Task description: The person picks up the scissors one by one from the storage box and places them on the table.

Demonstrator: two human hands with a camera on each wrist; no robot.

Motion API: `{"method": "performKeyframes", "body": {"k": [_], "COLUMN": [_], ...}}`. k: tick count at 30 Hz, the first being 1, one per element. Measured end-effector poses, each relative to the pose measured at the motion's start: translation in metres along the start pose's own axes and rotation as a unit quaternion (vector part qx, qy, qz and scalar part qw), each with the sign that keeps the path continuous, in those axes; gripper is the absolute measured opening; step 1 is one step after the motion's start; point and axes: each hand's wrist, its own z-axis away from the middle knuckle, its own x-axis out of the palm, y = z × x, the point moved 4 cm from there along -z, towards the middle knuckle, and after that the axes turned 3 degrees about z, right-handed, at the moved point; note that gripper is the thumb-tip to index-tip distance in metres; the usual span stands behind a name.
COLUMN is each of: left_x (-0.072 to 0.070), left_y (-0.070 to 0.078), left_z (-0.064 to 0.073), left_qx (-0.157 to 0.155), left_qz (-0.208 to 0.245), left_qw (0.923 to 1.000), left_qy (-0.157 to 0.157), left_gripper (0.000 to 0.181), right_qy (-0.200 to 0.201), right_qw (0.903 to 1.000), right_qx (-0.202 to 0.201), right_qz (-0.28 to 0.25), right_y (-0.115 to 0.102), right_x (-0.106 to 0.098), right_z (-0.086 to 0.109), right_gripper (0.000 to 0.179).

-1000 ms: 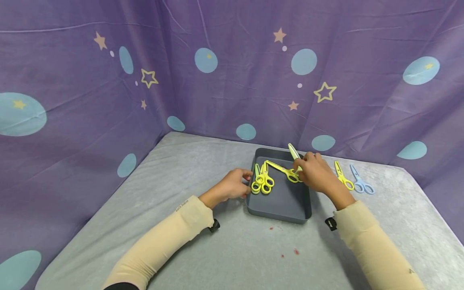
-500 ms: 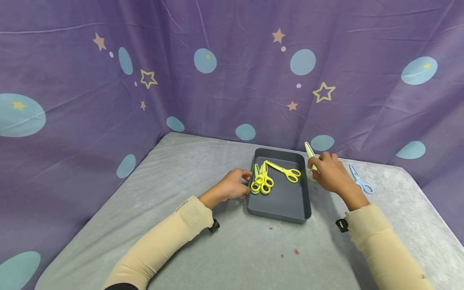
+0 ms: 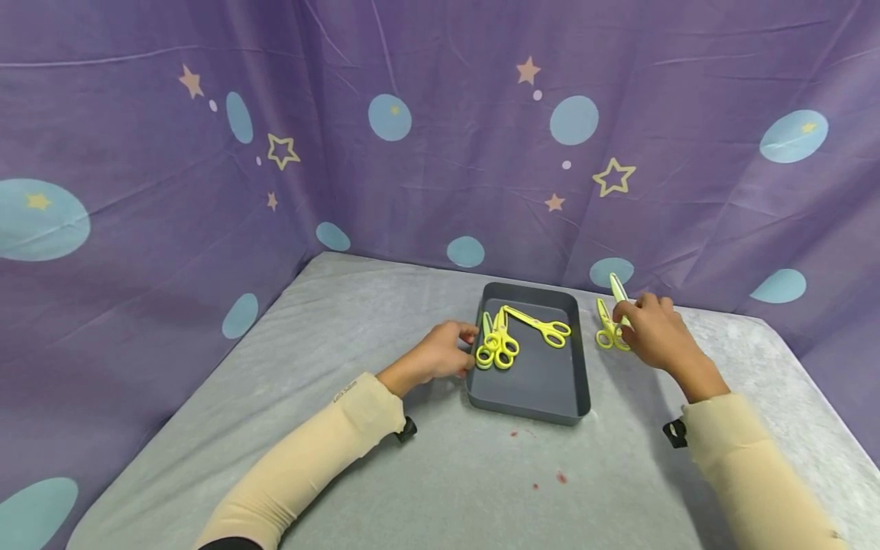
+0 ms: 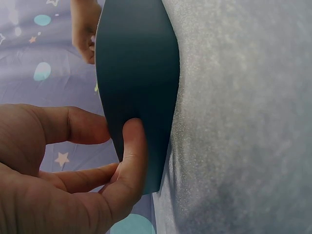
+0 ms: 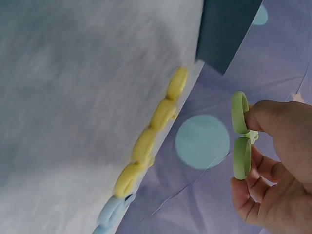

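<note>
My left hand [image 3: 443, 350] holds the left wall of the grey tray [image 3: 525, 412]; in the left wrist view a finger lies on the outer face of the tray [image 4: 139, 58] and others reach the rim. My right hand [image 3: 656, 332] pinches light green scissors [image 3: 619, 287], blades pointing up and away, above the table right of the tray. In the right wrist view the green scissors' handle loops [image 5: 241, 158] sit between thumb and fingers. Yellow scissors [image 3: 605, 325] lie beside the tray, just left of that hand. Blue scissors [image 5: 111, 212] lie further along, hidden in the head view.
Inside the tray, yellow scissors [image 3: 505, 336] overlap green-bladed ones at the left, and another yellow pair [image 3: 546, 328] lies near the back right. A purple curtain [image 3: 440, 153] hangs behind the grey-covered table [image 3: 385, 305].
My right hand has moved right with the green scissors, from above the tray to above the table. Yellow scissors beside the tray have come into view; the blue ones are now covered. The left hand stays put.
</note>
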Motion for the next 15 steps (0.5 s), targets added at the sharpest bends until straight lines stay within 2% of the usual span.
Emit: {"method": "performKeyframes", "body": {"k": [15], "left_x": [0.0], "left_y": [0.0], "left_z": [0.0], "left_qx": [-0.005], "left_qz": [0.008], "left_qw": [1.0], "left_qy": [-0.004], "left_gripper": [0.068], "right_qy": [-0.052], "right_qw": [0.9967], "right_qx": [0.062], "right_qz": [0.0], "right_y": [0.052], "right_x": [0.009], "right_z": [0.022], "right_gripper": [0.021]}}
